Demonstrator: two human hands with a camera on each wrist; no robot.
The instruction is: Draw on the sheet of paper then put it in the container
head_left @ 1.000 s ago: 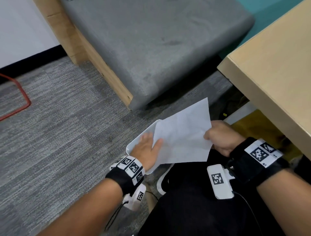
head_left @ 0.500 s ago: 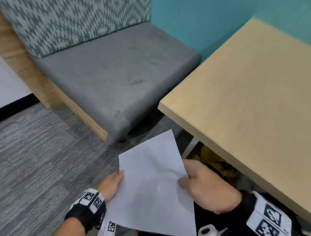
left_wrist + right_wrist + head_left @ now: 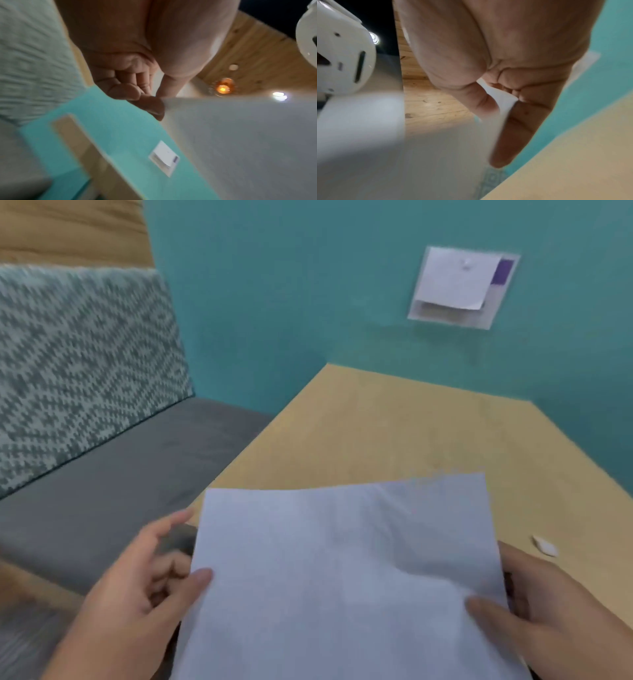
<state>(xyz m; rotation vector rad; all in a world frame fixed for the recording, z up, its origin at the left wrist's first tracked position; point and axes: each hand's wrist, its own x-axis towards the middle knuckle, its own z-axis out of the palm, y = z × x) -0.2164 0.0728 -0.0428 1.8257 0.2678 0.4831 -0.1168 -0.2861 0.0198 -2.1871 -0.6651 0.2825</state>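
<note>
While my left hand (image 3: 144,587) and right hand (image 3: 548,607) pinch the sheet of paper (image 3: 342,577), it hangs, seemingly, just above the counter (image 3: 394,433).

table (image 3: 394,433) bare ahead of sheet of paper (image 3: 342,577) | small white scrap (image 3: 544,546) near right edge | wall (image 3: 308,302) behind

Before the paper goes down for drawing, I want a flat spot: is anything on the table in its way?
Nothing visible blocks it. The sheet of paper, held by the left hand and right hand, faces bare table; only a small white object lies off to its right.
</note>
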